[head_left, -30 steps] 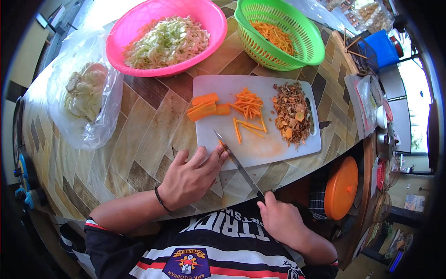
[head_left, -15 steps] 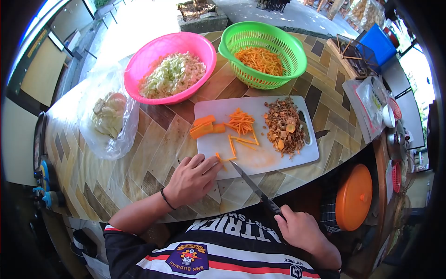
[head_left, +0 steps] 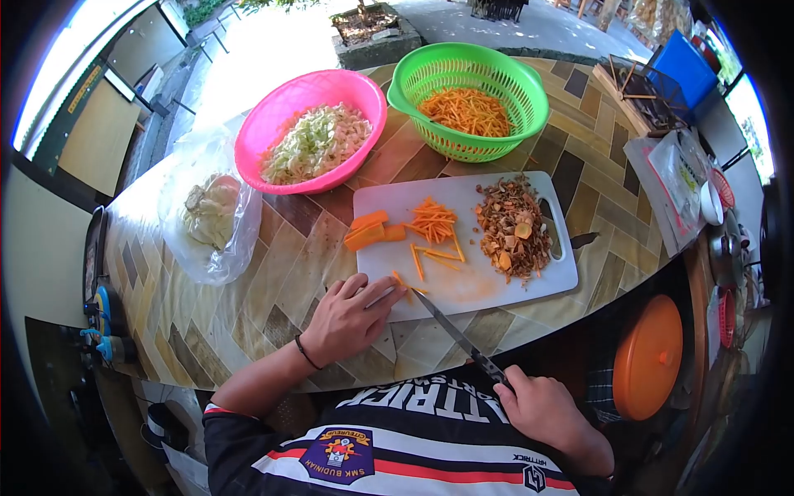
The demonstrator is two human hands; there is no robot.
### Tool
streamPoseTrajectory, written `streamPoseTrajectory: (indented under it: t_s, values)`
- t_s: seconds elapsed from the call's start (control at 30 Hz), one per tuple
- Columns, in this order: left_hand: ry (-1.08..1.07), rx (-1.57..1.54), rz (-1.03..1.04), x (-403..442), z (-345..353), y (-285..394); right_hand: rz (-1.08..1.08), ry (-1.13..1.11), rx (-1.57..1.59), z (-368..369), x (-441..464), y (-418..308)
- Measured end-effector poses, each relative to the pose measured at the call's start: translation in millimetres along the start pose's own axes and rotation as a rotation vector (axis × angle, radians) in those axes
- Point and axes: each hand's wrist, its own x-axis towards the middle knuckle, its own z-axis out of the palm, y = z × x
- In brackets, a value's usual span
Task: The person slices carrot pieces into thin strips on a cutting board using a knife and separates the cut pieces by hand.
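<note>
My left hand [head_left: 351, 321] rests at the near-left edge of the white cutting board [head_left: 463, 304], its curled fingertips pressed on thin carrot pieces [head_left: 399, 279]. In my right hand [head_left: 539, 407] is the black handle of a kitchen knife [head_left: 453, 331]. The blade points up and left, its tip on the board beside my left fingertips. Farther back on the board lie thick carrot chunks [head_left: 365, 232], a small pile of carrot sticks [head_left: 432, 221] and several loose strips [head_left: 437, 257]. A heap of brownish peelings or shavings [head_left: 514, 236] covers the board's right end.
Behind the board stand a pink basin [head_left: 248, 149] of shredded pale vegetable and a green colander [head_left: 529, 116] of shredded carrot. A clear plastic bag [head_left: 223, 260] with a pale vegetable sits left. An orange lidded container [head_left: 645, 360] is below the table's right edge.
The whole view has shifted slightly, so the scene sits a little farther right. My left fingers still press the carrot pieces, and the knife tip stays close beside them.
</note>
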Motion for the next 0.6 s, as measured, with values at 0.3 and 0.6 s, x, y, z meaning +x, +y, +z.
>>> streamPoseTrajectory:
  t_s: [0.3,0.6]
  values:
    - [0.008,-0.055,-0.030,-4.5,2.6,-2.5,-0.017,0.017,0.041,4.8,4.3,-5.0]
    - [0.012,-0.055,-0.040,-6.5,5.9,-4.9,-0.020,0.016,0.047,7.3,10.7,-12.5]
